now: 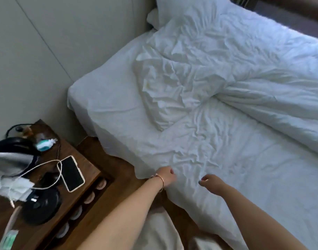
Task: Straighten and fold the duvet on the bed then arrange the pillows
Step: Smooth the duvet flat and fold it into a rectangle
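A white duvet (273, 103) lies bunched in thick folds across the right side of the bed. A crumpled white pillow (174, 76) rests flat on the sheet in the middle, and a second pillow (170, 9) leans at the headboard. My left hand (165, 175), with a bracelet on its wrist, is closed on the wrinkled edge of the white bed sheet (217, 156) at the near side of the mattress. Just right of it, my right hand (211, 183) hovers over the sheet with fingers loosely curled and nothing in it.
A wooden bedside table (86, 159) stands at the left, close to the mattress. On it lie a phone (70, 173), a white cable, dark headphones, cloth and a black round object (42, 204). A grey padded wall (46, 51) runs behind.
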